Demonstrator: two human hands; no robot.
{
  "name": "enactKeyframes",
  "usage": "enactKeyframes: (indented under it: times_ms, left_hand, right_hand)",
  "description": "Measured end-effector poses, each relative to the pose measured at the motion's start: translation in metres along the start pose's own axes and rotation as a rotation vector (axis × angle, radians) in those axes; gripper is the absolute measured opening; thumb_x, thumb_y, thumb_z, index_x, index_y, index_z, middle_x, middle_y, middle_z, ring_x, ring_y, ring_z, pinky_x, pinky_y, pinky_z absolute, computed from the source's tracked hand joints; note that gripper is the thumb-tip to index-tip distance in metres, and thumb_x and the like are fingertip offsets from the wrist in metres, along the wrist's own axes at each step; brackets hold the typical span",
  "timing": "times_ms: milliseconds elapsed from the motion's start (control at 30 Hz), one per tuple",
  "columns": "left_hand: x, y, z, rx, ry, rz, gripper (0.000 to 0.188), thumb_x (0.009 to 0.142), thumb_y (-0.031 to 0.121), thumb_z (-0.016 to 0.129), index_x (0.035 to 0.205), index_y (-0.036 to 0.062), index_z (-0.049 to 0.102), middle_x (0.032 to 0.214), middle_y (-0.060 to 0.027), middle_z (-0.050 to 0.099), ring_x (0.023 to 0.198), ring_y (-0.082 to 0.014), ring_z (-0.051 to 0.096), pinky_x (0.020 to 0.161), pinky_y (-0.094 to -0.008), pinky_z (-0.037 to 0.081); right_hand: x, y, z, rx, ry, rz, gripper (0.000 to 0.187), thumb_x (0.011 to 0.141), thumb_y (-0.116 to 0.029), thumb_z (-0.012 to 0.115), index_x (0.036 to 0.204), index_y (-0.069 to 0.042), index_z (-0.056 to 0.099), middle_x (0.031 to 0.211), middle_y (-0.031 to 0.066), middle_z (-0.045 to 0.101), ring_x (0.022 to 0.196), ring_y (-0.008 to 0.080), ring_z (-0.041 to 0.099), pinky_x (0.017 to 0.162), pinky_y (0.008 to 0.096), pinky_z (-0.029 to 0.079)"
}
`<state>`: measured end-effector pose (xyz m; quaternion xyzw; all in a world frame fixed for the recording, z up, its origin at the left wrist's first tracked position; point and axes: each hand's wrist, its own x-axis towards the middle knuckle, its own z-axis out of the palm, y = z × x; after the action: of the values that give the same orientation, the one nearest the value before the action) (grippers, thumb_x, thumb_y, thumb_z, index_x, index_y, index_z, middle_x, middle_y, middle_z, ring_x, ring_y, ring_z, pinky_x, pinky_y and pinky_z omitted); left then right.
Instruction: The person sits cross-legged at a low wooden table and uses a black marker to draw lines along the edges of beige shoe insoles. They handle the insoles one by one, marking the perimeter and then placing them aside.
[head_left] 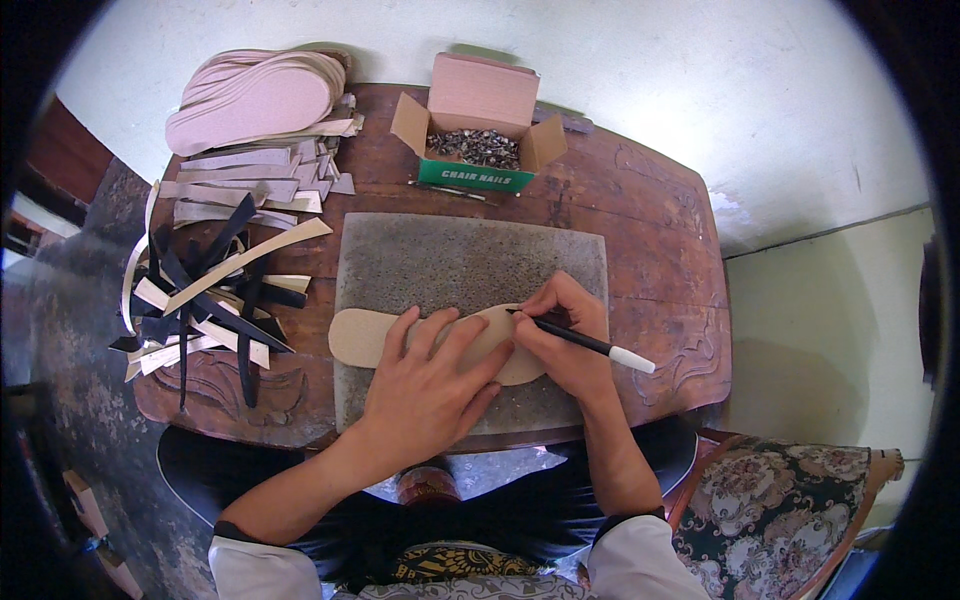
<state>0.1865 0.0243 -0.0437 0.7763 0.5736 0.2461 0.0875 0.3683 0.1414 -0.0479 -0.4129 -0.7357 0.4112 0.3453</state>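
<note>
A tan shoe insole (362, 337) lies flat across a dark, pitted board (470, 255), its narrow end reaching past the board's left edge. Spread over the middle of the insole, my left hand (430, 375) presses it down with the fingers apart. Pinched in my right hand (568, 345) is a black marker pen (575, 335) with a white end. The pen's tip touches the insole's wide part near its upper edge. My right hand covers some of the insole's right end.
A green box (470, 176) of small metal nails stands open behind the board. At the far left rest stacked pink insoles (255, 100) and grey strips (235, 165). Black and cream strips (215, 285) lie heaped in front of them. A floral chair (780, 510) stands at the right.
</note>
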Motion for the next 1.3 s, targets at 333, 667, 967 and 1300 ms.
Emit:
enactKeyframes:
  times_ms: [333, 667, 967, 1300]
  left_hand:
    - [-0.001, 0.0, 0.001, -0.015, 0.055, -0.002, 0.041, 0.091, 0.034, 0.071, 0.13, 0.0228, 0.068, 0.137, -0.0069, 0.056, 0.132, -0.0309, 0.049, 0.116, -0.0551, 0.031]
    - [-0.002, -0.002, 0.003, -0.018, 0.035, 0.0, 0.047, 0.09, 0.034, 0.072, 0.135, 0.0232, 0.067, 0.138, -0.0083, 0.056, 0.132, -0.0334, 0.048, 0.115, -0.0565, 0.032]
    - [-0.001, -0.002, 0.002, -0.022, 0.018, 0.005, 0.048, 0.089, 0.034, 0.073, 0.135, 0.0228, 0.067, 0.138, -0.009, 0.055, 0.132, -0.0335, 0.048, 0.115, -0.0565, 0.032]
    - [0.0, -0.002, 0.0, -0.02, 0.029, 0.008, 0.045, 0.089, 0.033, 0.073, 0.132, 0.0214, 0.067, 0.137, -0.0087, 0.054, 0.132, -0.0327, 0.047, 0.115, -0.0559, 0.031]
  right_hand:
    - [0.005, -0.02, -0.004, 0.292, 0.054, 0.155, 0.012, 0.082, -0.001, 0.073, 0.086, -0.003, 0.061, 0.081, 0.0027, 0.066, 0.076, 0.0082, 0.061, 0.068, 0.0263, 0.051]
    - [0.001, 0.003, 0.0, 0.122, -0.025, 0.058, 0.015, 0.078, 0.001, 0.073, 0.08, -0.001, 0.059, 0.082, 0.0067, 0.064, 0.076, 0.0112, 0.062, 0.068, 0.0267, 0.05]
    - [0.002, 0.006, -0.001, 0.047, -0.041, -0.023, 0.017, 0.076, 0.001, 0.075, 0.079, 0.0, 0.058, 0.082, 0.0086, 0.062, 0.075, 0.0141, 0.063, 0.066, 0.0275, 0.05]
    - [0.004, -0.001, -0.001, 0.003, -0.048, -0.042, 0.017, 0.075, 0.0, 0.077, 0.079, 0.001, 0.06, 0.081, 0.0084, 0.063, 0.072, 0.0136, 0.063, 0.063, 0.0272, 0.049]
